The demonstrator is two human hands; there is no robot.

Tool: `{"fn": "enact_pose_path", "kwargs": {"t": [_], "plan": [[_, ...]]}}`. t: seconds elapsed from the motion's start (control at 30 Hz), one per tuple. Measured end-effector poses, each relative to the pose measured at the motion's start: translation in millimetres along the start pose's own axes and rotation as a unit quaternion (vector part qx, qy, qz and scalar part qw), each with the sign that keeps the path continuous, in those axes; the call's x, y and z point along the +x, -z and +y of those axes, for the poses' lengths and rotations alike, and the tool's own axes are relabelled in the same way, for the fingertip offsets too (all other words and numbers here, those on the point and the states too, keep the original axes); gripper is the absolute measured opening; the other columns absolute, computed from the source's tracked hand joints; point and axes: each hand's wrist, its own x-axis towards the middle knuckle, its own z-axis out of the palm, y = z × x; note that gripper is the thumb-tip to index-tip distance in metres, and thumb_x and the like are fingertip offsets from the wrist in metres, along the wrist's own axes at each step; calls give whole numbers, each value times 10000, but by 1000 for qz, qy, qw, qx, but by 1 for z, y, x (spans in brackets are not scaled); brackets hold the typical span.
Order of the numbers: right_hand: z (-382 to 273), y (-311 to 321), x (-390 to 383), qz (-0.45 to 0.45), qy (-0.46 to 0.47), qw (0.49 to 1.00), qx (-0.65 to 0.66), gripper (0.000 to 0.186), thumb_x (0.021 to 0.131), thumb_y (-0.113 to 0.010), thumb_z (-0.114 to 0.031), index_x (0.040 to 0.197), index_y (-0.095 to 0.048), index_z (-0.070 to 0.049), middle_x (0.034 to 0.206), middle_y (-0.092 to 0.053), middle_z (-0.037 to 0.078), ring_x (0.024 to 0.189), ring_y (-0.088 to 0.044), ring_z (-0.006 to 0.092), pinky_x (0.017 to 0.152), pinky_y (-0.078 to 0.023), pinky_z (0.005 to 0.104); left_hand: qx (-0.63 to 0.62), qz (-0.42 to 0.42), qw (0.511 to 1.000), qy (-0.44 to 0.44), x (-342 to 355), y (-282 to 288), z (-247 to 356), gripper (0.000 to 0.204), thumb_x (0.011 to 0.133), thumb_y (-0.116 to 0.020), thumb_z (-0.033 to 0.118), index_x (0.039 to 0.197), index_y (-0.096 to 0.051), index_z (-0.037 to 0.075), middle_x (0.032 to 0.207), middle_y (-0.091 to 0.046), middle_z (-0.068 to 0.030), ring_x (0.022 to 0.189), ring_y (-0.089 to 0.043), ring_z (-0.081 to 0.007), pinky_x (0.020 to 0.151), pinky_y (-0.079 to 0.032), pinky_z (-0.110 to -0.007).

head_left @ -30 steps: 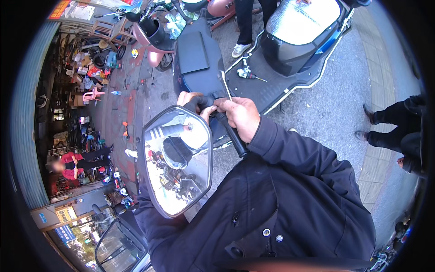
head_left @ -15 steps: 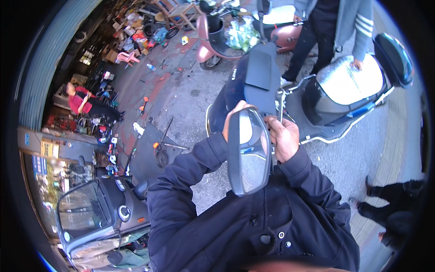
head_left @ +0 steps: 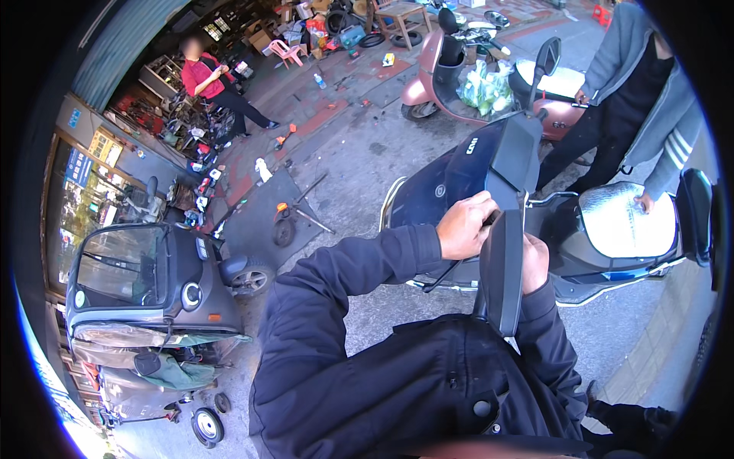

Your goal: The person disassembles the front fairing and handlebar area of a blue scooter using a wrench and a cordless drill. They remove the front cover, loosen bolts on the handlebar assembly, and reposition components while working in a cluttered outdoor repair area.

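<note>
In front of me stands a dark blue scooter (head_left: 428, 172), with its dark rear-view mirror (head_left: 503, 275) edge-on between my forearms. My left hand (head_left: 462, 228) is at the mirror's far end, fingers curled and pressed together; what they grip is too small to make out. My right hand (head_left: 535, 264) is on the other side of the mirror, whose housing hides its fingers and anything in them. A silvery cover lies over the scooter's seat (head_left: 627, 222), and the hand of another person (head_left: 646, 203) in a grey jacket rests on it.
Beyond stands a pink scooter (head_left: 428, 88) with a bag of greens (head_left: 488, 88). At left are a dark three-wheeled vehicle (head_left: 138, 268) and a mat (head_left: 264, 210) with a small wheel (head_left: 284, 232). A person in red (head_left: 200, 76) stands before a cluttered workshop.
My view has turned left, so the scene sits further right. The mirror now shows edge-on rather than its glass. The thin metal tool at my right hand is no longer visible.
</note>
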Motion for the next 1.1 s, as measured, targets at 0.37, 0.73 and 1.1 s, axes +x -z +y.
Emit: {"fn": "enact_pose_path", "kwargs": {"t": [0.37,0.73,1.1], "plan": [[-5,5,18,18,236,904,-355,243,913,-612,-124,879,-736,82,675,-676,232,616,-707,322,620,-540,419,-161,-38,986,-13,13,3,-6,314,808,-682,59,1104,-614,-19,1034,-618,-177,954,-647,-346,843,-538,-386],[-17,49,11,-7,264,871,-414,304,905,-693,-250,836,-719,46,711,-652,264,719,-671,453,685,-534,507,-116,-134,964,199,20,-16,-3,358,887,-720,-24,1232,-629,6,1003,-702,-80,920,-664,-115,793,-549,-274],[1,114,9,-60,434,774,-458,196,906,-687,-218,993,-711,-44,829,-666,135,769,-699,321,688,-566,426,-16,-183,937,298,47,8,52,330,903,-648,-83,1217,-595,4,1116,-728,-110,883,-654,-99,714,-529,-236]]}}
